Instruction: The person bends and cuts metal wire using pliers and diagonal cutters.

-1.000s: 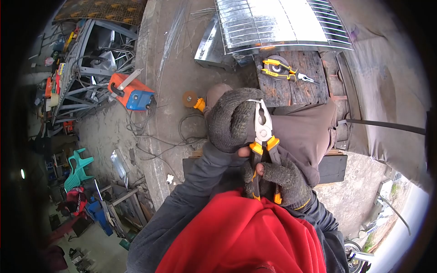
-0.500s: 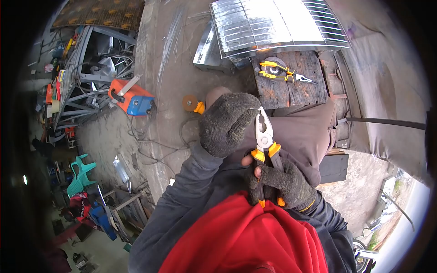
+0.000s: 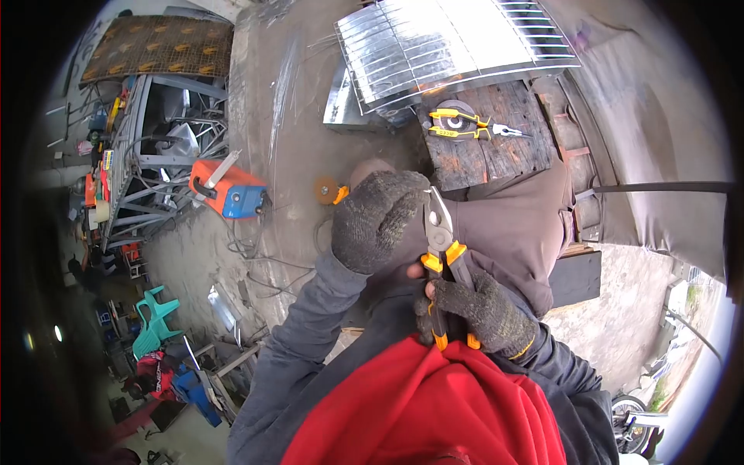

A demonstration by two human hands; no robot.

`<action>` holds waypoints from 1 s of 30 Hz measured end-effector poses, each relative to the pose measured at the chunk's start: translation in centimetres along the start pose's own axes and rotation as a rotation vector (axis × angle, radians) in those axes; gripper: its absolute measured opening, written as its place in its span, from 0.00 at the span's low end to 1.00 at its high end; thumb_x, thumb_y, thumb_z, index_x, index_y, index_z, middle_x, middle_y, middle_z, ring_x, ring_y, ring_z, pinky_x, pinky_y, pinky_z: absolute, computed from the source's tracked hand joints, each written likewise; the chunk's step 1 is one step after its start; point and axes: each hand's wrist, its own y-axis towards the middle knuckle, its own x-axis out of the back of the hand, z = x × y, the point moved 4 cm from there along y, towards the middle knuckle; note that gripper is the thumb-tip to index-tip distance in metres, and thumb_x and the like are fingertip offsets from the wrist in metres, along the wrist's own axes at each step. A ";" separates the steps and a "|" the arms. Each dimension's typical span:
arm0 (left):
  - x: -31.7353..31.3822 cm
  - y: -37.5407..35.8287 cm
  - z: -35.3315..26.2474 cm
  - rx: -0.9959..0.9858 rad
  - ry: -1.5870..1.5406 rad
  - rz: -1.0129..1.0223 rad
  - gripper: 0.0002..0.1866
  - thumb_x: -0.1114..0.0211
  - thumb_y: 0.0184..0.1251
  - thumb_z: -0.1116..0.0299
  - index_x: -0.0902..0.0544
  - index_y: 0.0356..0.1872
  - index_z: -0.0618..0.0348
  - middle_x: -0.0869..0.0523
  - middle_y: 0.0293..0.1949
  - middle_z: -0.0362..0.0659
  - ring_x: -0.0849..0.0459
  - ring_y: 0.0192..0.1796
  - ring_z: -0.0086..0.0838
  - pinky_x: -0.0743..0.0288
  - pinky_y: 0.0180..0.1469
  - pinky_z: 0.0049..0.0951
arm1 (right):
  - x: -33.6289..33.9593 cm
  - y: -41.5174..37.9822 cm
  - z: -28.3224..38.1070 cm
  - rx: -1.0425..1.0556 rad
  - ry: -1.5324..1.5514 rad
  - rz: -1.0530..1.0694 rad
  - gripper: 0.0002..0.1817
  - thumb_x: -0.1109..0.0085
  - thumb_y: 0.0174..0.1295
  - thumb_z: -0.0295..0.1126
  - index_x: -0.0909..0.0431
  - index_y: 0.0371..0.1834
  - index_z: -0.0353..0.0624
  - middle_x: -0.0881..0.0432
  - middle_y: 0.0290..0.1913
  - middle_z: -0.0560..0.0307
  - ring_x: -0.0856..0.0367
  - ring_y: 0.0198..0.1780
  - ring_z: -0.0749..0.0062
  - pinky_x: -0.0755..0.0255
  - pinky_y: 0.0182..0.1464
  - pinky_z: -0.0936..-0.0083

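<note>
My right hand (image 3: 484,311), in a dark knitted glove with bare fingertips showing, is wrapped round the black and yellow handles of combination pliers (image 3: 439,236). The steel jaws point up and away from my chest, their tips right beside the fingers of my left hand (image 3: 376,221). That gloved hand is closed in a pinch; a tiny bright bit shows at its fingertips, too small to name. Beyond the hands, long-nose pliers (image 3: 482,126) with yellow handles lie across a round disc (image 3: 457,108) on a dark wooden block (image 3: 465,164).
A wire grid (image 3: 550,48) over shiny sheet metal extends past the block. On the floor at left are an orange and blue machine (image 3: 229,190), its cables and a grinder with a brown disc (image 3: 327,191). Metal frames and a green plastic chair (image 3: 155,319) stand farther left.
The view has shifted slightly. The pliers' jaws now lean a little more to the left, with their tips beside the left fingertips. Both hands keep their grips.
</note>
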 end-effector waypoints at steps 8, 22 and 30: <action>-3.3 -1.8 5.4 0.330 -1.114 -0.050 0.24 0.44 0.76 0.62 0.28 0.65 0.68 0.24 0.64 0.50 0.24 0.65 0.33 0.30 0.67 0.32 | -0.5 0.1 1.4 -0.082 0.255 0.122 0.27 0.44 0.69 0.31 0.36 0.70 0.38 0.19 0.49 0.43 0.15 0.47 0.53 0.19 0.50 0.57; -6.8 -3.2 3.7 0.451 -1.296 0.153 0.31 0.53 0.80 0.47 0.35 0.71 0.61 0.23 0.59 0.41 0.25 0.57 0.25 0.30 0.62 0.27 | -1.0 -0.5 2.1 -0.080 0.206 0.202 0.31 0.48 0.69 0.26 0.44 0.75 0.35 0.26 0.63 0.36 0.22 0.62 0.44 0.28 0.63 0.46; -7.5 -4.2 2.1 0.730 -1.718 0.275 0.40 0.37 0.69 0.56 0.44 0.76 0.60 0.31 0.70 0.48 0.31 0.70 0.38 0.38 0.72 0.36 | 0.4 0.0 1.4 -0.028 0.264 0.237 0.27 0.47 0.69 0.28 0.38 0.71 0.33 0.22 0.60 0.38 0.19 0.57 0.47 0.25 0.62 0.52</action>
